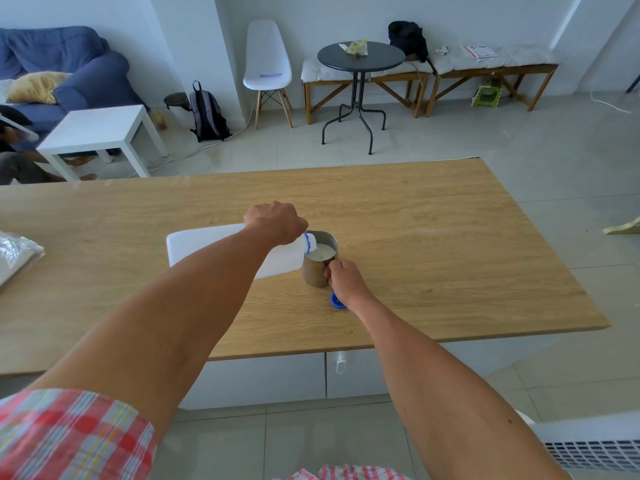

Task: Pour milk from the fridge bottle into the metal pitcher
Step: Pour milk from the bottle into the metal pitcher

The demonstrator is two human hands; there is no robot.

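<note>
A white plastic milk bottle (194,249) lies tipped almost flat above the wooden table (433,237), its open neck over the metal pitcher (313,273). My left hand (275,221) grips the bottle near its neck. Milk runs from the spout into the pitcher, whose inside shows white milk close to the rim. My right hand (344,280) is closed on the pitcher's handle on its right side. The blue bottle cap (335,301) lies on the table just under my right wrist, partly hidden.
A clear plastic bag (15,256) lies at the table's left edge. A pale yellow object (623,228) lies beyond the table's right edge. Behind the table are a white side table (100,131), a white chair (266,69) and a round dark table (360,58).
</note>
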